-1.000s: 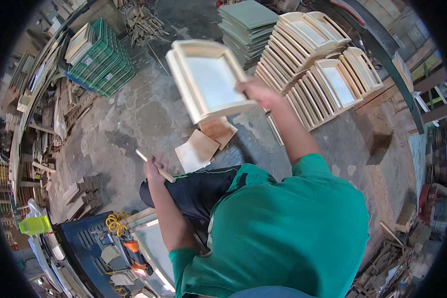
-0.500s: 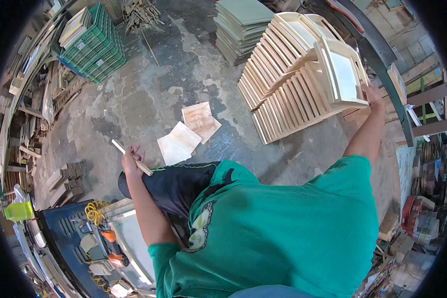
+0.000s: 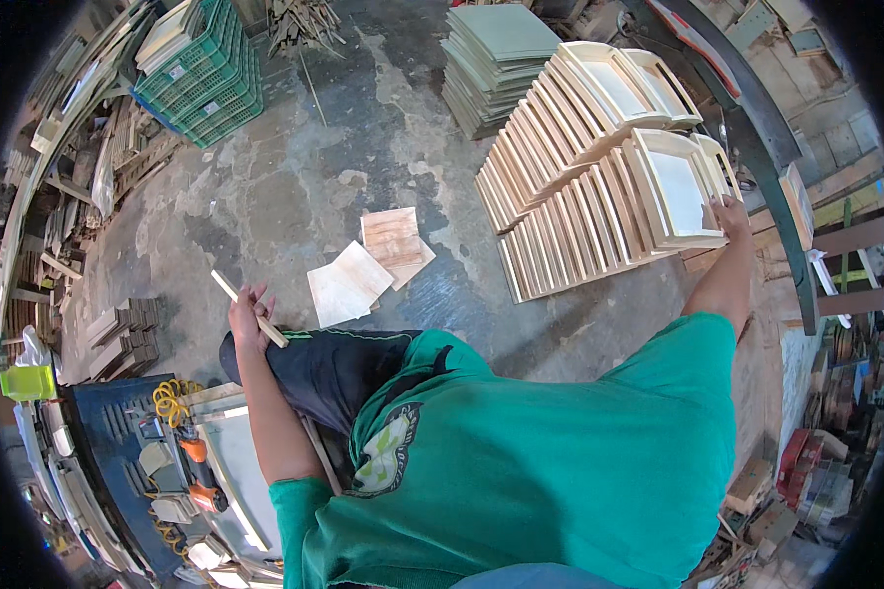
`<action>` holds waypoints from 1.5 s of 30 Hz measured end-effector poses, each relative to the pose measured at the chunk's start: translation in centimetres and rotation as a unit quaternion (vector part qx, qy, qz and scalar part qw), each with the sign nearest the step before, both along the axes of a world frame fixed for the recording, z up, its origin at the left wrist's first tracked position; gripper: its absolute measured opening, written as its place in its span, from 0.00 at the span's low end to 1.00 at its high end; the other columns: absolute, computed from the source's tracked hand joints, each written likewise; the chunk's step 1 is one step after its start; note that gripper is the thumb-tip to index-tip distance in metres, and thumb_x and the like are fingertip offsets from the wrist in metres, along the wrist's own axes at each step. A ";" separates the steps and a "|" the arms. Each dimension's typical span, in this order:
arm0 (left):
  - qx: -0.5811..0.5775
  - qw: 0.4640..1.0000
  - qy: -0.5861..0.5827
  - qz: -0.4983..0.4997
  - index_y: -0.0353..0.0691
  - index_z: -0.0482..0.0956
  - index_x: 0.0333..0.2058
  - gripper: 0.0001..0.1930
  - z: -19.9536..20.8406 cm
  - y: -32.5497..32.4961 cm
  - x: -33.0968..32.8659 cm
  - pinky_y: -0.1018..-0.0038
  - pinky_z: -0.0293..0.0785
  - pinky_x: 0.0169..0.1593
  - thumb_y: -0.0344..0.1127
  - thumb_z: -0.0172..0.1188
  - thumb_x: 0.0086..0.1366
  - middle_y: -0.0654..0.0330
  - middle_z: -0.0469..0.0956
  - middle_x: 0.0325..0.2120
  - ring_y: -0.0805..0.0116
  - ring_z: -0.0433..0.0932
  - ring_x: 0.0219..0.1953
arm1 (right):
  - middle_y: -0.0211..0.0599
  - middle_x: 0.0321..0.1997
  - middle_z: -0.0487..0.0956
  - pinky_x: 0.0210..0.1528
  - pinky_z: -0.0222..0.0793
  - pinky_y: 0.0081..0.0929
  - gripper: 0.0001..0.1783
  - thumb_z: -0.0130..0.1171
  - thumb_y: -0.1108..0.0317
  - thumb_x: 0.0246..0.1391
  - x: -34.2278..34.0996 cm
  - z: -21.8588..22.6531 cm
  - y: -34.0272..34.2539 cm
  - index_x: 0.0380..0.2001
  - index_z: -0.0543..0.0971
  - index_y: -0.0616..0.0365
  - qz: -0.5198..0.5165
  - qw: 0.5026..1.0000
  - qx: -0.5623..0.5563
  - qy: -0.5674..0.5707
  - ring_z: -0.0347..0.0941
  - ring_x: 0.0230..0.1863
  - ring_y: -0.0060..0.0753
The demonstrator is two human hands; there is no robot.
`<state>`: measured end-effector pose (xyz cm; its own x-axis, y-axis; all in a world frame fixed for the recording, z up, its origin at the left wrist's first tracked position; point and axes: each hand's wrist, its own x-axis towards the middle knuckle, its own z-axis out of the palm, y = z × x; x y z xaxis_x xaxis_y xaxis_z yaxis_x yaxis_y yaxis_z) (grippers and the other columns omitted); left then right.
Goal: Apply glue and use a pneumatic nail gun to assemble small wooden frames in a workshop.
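My left hand is closed around a short, pale wooden strip above my left knee. Out to the right, my right hand grips the near right corner of a shallow wooden tray with a white bottom. That tray sits at the near end of a row of similar trays, set close against one another. A second row of such trays stands alongside, behind it.
Thin plywood sheets lie on the concrete floor ahead. A stack of greenish boards stands behind the trays, green crates far left. Near left are an orange-and-black air tool with a yellow coiled hose and wood-block piles.
The tray in my right hand has come down from a tilted position and now lines up with its row. My left hand still holds the strip, slightly lower and further left.
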<state>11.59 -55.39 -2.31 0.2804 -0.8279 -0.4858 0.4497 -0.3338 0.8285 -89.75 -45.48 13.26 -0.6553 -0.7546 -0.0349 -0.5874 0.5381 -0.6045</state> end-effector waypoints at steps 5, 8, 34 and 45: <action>0.013 1.000 -0.002 -0.010 0.39 0.68 0.52 0.15 -0.7 -0.4 -0.6 0.66 0.83 0.49 0.41 0.56 0.74 0.51 0.80 0.45 0.77 0.65 0.19 | 0.33 0.24 0.81 0.29 0.72 0.35 0.15 0.65 0.59 0.61 -2.2 1.0 0.4 0.43 0.86 0.58 0.016 0.997 0.038 0.065 0.76 0.24 0.29; 0.018 1.000 -0.016 -0.001 0.40 0.68 0.51 0.15 -0.7 -0.4 -0.3 0.66 0.83 0.49 0.41 0.56 0.74 0.50 0.80 0.45 0.78 0.65 0.19 | 0.44 0.34 0.86 0.40 0.76 0.35 0.19 0.67 0.62 0.57 -1.0 0.4 -0.6 0.48 0.85 0.60 -0.014 0.960 0.116 0.256 0.83 0.35 0.35; -0.294 0.895 0.218 0.256 0.39 0.71 0.54 0.19 8.2 18.1 -3.3 0.60 0.80 0.48 0.48 0.46 0.79 0.60 0.78 0.33 0.67 0.78 0.32 | 0.34 0.47 0.82 0.51 0.75 0.26 0.19 0.61 0.61 0.69 79.6 -5.1 -10.6 0.57 0.78 0.61 0.762 0.570 0.053 -0.302 0.78 0.46 0.24; -0.089 0.833 0.017 0.546 0.42 0.69 0.44 0.08 4.4 36.1 -7.8 0.73 0.79 0.32 0.38 0.56 0.74 0.63 0.75 0.28 0.70 0.78 0.28 | 0.46 0.42 0.86 0.44 0.79 0.28 0.19 0.61 0.71 0.64 88.0 -8.2 7.8 0.55 0.76 0.67 0.884 0.248 0.355 -0.174 0.84 0.41 0.30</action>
